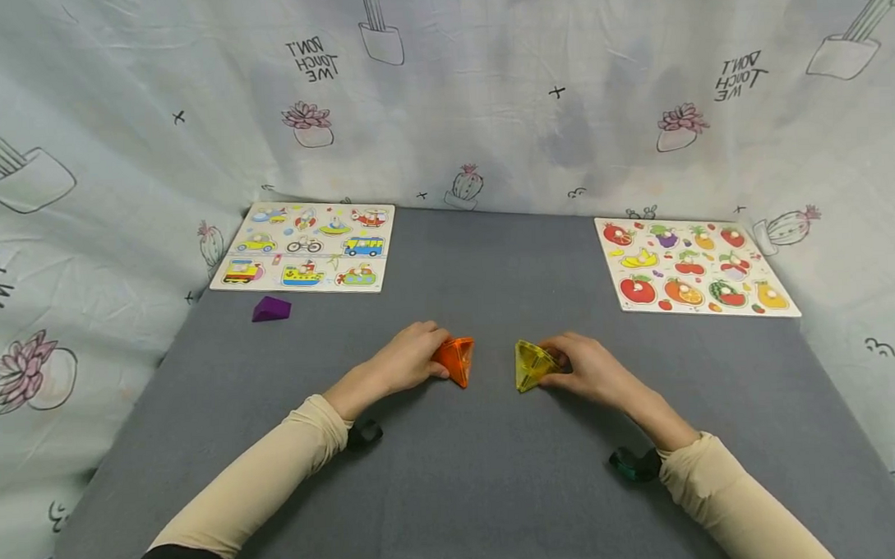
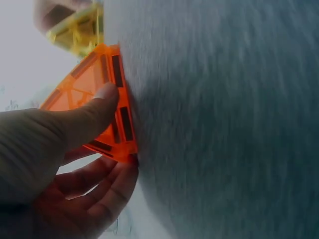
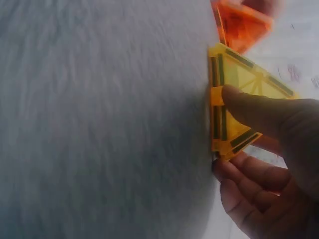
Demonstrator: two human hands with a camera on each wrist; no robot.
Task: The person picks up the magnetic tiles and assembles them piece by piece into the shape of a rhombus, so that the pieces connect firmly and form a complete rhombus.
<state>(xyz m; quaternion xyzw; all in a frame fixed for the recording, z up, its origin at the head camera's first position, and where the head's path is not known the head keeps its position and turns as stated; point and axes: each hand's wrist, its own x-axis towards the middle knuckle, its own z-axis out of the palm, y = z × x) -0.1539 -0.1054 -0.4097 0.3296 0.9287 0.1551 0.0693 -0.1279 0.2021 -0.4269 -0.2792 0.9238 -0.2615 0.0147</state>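
The left hand grips a translucent orange plastic triangular pyramid on the grey felt-covered table, fingers curled round it. The right hand grips a translucent yellow plastic triangular pyramid the same way. From the head view the two pyramids stand near each other at the middle of the table, apart, with a gap of bare felt between them. Further back lie a wooden vehicle peg puzzle board on the left and a wooden fruit peg puzzle board on the right; a small purple plastic wedge sits just in front of the vehicle board.

In the left wrist view the thumb presses on the face of the orange pyramid while the fingers curl beneath it; its edge touches the felt.

In the right wrist view the thumb lies across the yellow pyramid, fingers curled under its lower corner, its edge against the felt.
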